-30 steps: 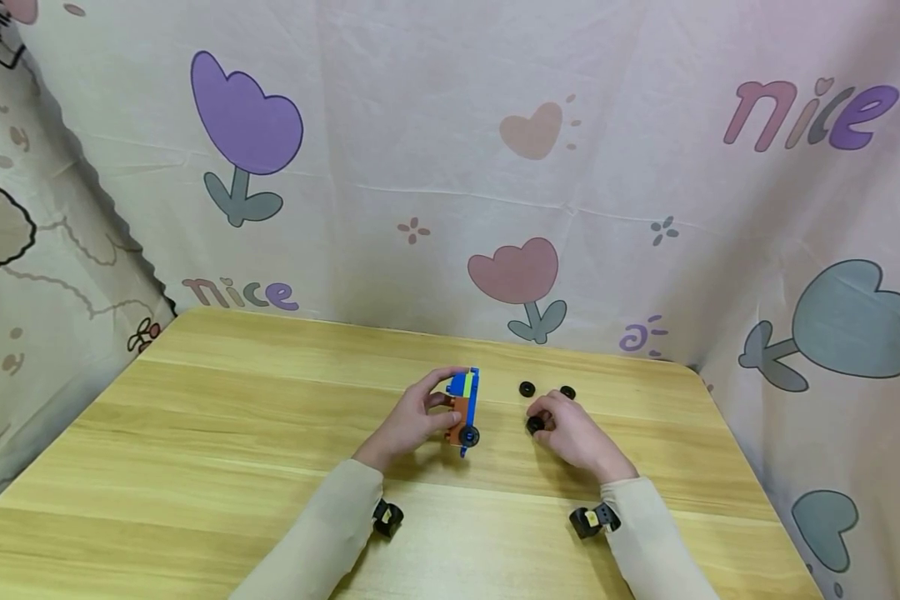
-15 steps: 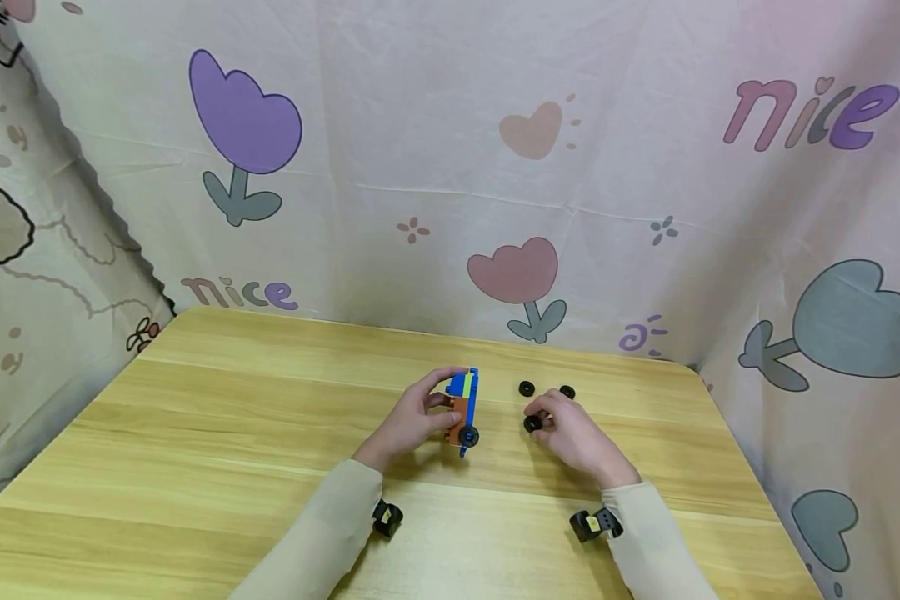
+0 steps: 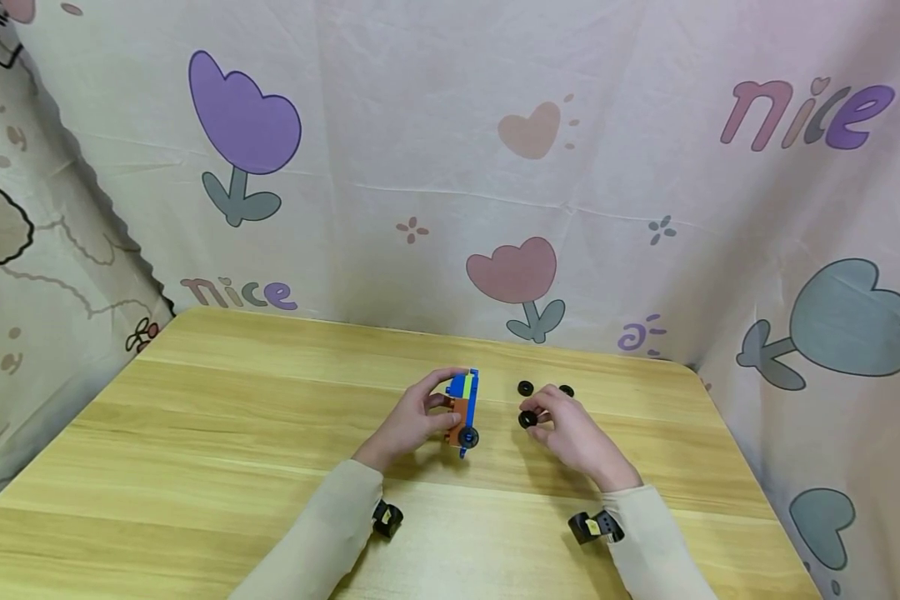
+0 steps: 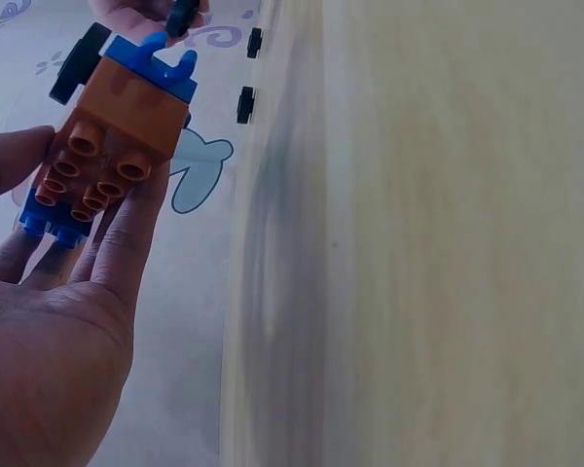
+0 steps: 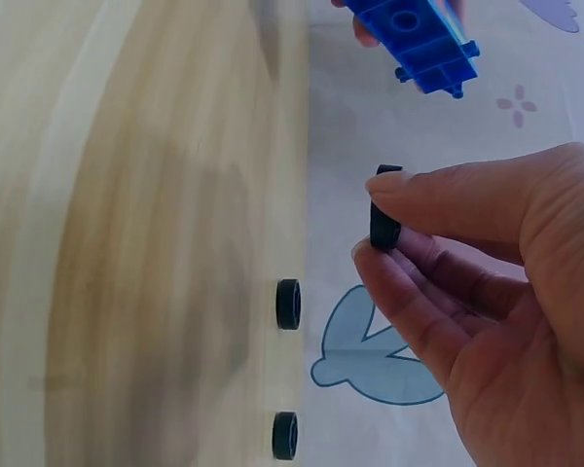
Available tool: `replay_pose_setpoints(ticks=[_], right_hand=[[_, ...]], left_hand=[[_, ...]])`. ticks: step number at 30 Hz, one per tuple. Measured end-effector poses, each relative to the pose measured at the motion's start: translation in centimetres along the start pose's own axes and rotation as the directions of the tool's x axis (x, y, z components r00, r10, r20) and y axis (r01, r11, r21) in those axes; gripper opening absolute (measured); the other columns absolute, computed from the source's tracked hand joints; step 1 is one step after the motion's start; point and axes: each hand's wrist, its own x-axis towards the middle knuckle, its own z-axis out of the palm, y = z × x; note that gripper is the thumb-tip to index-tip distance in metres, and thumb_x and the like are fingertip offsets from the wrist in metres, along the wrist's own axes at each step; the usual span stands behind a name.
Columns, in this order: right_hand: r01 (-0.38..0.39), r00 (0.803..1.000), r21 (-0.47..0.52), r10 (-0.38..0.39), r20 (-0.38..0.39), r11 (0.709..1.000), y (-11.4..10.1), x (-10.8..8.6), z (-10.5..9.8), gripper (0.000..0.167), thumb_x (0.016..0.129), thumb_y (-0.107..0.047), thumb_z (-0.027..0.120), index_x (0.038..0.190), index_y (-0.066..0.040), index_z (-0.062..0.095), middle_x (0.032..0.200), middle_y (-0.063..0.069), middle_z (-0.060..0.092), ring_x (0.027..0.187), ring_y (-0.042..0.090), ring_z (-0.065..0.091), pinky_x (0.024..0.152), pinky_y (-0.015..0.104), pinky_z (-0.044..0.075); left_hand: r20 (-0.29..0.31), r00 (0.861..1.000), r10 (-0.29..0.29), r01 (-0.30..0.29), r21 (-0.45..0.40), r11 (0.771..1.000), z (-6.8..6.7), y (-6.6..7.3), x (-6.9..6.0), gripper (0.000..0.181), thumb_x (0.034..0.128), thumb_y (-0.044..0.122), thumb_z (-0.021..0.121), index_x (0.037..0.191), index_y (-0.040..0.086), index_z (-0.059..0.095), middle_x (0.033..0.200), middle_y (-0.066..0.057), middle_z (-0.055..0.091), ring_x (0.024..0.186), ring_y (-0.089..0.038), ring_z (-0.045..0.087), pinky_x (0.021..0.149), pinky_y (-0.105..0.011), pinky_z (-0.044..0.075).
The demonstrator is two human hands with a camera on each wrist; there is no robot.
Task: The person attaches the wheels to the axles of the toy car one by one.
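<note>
My left hand (image 3: 412, 421) grips a toy car (image 3: 461, 408) built of orange and blue blocks with a lime-green strip, raised above the table and tipped on its side. One black wheel (image 3: 468, 437) is fitted near its lower end. In the left wrist view, orange studs (image 4: 88, 136) and a blue hook-like end (image 4: 154, 60) face the camera. Between thumb and fingertips, my right hand (image 3: 570, 429) pinches a loose black tire (image 5: 385, 209), held up to the right of the car and apart from it. The blue underside (image 5: 419, 44) appears in the right wrist view.
Two more black tires lie on the wooden table (image 3: 232, 433) behind my right hand: a left one (image 3: 525, 388) and a right one (image 3: 566, 390), partly hidden by the hand. A printed cloth (image 3: 390, 167) hangs along the table's back edge.
My right hand has lifted the tire slightly and shifted it a little left, toward the car. The left hand and the car have hardly moved.
</note>
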Motion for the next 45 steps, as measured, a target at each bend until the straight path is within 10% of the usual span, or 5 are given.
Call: replay_pose_setpoints(ticks=[45], right_hand=[[0.192,0.974,-0.018,-0.193,-0.115,0.981,-3.1,-0.2,-0.7,0.031,0.082,0.004,0.075,0.11,-0.007,0.067,0.108,0.0,0.06,0.096,0.022,0.066,0.086,0.042,0.053]], left_hand=[[0.01,0.999,-0.03,0.031,-0.014,0.999,0.0,-0.5,0.2,0.057,0.0925,-0.007,0.061,0.143,0.014,0.045,0.147,-0.013,0.036,0.107,-0.033,0.06,0.078,-0.042,0.057]])
